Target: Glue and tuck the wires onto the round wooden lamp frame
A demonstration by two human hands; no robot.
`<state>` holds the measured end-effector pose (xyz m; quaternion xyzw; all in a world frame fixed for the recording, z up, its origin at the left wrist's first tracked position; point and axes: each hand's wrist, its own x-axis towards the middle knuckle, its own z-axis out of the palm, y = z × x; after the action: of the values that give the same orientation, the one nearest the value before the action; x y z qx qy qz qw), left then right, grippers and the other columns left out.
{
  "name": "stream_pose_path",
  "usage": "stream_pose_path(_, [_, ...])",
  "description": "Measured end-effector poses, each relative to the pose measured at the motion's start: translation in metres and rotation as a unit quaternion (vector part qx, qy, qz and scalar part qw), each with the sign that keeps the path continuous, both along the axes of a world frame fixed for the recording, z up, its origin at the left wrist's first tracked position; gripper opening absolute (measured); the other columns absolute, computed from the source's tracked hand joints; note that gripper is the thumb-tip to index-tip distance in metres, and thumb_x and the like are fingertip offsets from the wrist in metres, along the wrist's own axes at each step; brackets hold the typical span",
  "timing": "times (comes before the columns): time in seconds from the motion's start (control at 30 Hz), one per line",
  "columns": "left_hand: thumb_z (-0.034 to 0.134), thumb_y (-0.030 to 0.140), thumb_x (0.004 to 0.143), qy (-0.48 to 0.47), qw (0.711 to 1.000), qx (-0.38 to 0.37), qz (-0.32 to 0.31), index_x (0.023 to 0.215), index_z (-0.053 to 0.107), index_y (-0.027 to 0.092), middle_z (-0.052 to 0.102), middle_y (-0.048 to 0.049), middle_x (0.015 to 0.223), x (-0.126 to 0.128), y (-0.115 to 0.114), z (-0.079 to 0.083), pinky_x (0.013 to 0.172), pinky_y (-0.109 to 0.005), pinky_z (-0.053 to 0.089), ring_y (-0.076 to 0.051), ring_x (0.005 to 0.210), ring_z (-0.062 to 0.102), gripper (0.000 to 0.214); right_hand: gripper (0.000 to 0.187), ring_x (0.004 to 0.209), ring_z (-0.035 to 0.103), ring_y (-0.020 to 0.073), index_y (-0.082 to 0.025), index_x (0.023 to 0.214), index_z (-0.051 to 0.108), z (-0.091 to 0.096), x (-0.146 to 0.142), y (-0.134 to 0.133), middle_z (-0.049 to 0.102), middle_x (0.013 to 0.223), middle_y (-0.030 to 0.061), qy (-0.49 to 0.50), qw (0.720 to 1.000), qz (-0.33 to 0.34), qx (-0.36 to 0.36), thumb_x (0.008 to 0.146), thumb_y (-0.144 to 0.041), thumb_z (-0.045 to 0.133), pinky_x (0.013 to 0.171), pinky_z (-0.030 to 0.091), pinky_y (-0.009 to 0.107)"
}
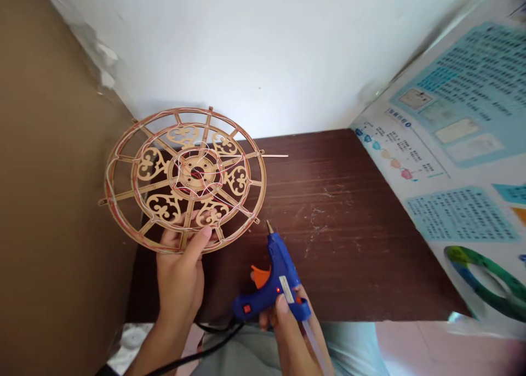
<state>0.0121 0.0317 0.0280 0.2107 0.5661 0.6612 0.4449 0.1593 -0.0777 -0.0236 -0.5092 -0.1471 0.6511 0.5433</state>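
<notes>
Bright, even light leaves only a faint shadow on the white wall (263, 52) above the fretwork wooden wheel (184, 136); the poster (460, 146) blurs and warps toward the right edge.

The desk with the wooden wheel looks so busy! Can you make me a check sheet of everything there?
Surface: dark brown wooden desk, with pale scuffs.
Job's things: round wooden fretwork wheel wound with thin white wire; blue hot glue gun, its red light lit.
Clutter: thin wooden stick poking out past the wheel.
Hands: left hand holds the wheel's lower edge; right hand grips the gun.
Cables: black cable runs from the gun out of view.
Surroundings: white wall, brown board, blue printed poster.
</notes>
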Motion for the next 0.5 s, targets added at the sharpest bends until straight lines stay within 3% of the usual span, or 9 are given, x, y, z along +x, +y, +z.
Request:
stream_pose_path(0.1, [0.1,0.026,0.068,0.005,0.999,0.029,0.029,0.106,0.079,0.021,0.082,-0.004,0.104,0.003,-0.006,0.005,0.084,-0.03,0.063,-0.02,0.094,0.077,0.043,0.056,0.072,0.075,0.0232,-0.02,0.11,0.075,0.008,-0.006,0.01,0.08,0.086,0.007,0.077,0.992,-0.048,-0.091,0.079,-0.062,0.094,0.06,0.059,0.031])
stream_pose_path(0.27, [0.098,0.024,0.071,0.007,0.995,0.072,0.071,0.108,0.08,0.025,0.081,-0.0008,0.108,0.008,-0.017,0.019,0.1,-0.035,0.06,-0.022,0.105,0.076,0.041,0.067,0.082,0.078,0.0232,-0.018,0.097,0.082,0.02,-0.012,0.028,0.08,0.091,0.0063,0.118,0.98,-0.039,-0.154,0.053,-0.061,0.107,0.068,0.06,0.029])
stream_pose_path(0.4, [0.097,0.026,0.074,-0.013,0.996,0.07,0.057,0.117,0.078,0.027,0.081,-0.0019,0.111,0.013,-0.03,0.021,0.112,-0.043,0.056,-0.026,0.117,0.075,0.047,0.075,0.077,0.077,0.0195,-0.019,0.101,0.083,0.02,-0.021,0.046,0.081,0.091,0.0049,0.118,0.983,-0.007,-0.14,0.046,-0.063,0.107,0.057,0.052,0.023])
stream_pose_path(0.5, [0.095,0.034,0.078,-0.017,0.998,0.056,0.003,0.124,0.076,0.026,0.082,-0.0057,0.114,0.02,-0.043,0.017,0.111,-0.047,0.058,-0.031,0.119,0.075,0.051,0.076,0.071,0.073,0.0164,-0.019,0.104,0.082,0.017,-0.03,0.058,0.082,0.091,0.0047,0.12,0.988,0.017,-0.091,0.048,-0.064,0.106,0.055,0.049,0.022])
